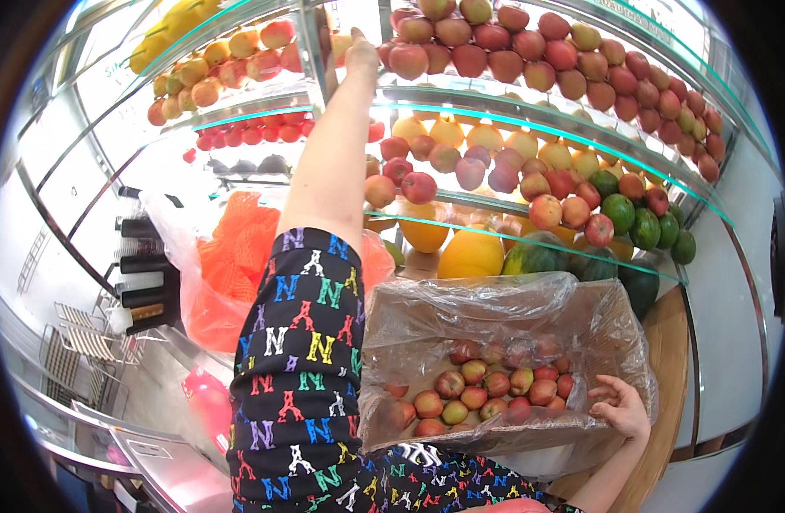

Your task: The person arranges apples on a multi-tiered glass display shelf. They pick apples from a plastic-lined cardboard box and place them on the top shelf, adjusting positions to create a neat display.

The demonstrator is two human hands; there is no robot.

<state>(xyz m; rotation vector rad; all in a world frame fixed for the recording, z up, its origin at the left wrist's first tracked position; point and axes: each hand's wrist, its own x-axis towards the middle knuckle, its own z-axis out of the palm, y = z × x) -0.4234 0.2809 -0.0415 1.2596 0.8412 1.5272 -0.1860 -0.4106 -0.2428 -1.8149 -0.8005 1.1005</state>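
My left hand [362,54] reaches far up to the top glass shelf, beside an upright metal post [312,45]. A pale orange fruit [340,49] shows right by its fingers; whether they grip it is unclear. Red apples [472,61] are piled in rows just right of that hand. Before me stands a cardboard box [598,320] lined with clear plastic film [469,298]. Several red and yellow-green apples [474,397] lie on its bottom. Over the box's right edge, my right hand [618,407] has its fingers apart and holds nothing.
Lower shelves carry yellow pears [484,136], more apples [419,187] and green avocados [644,228]. Yellow melons [471,253] and watermelons [535,255] sit behind the box. Left of my arm is a plastic bag with orange foam nets [242,240]. Cup stacks [142,263] stand further left.
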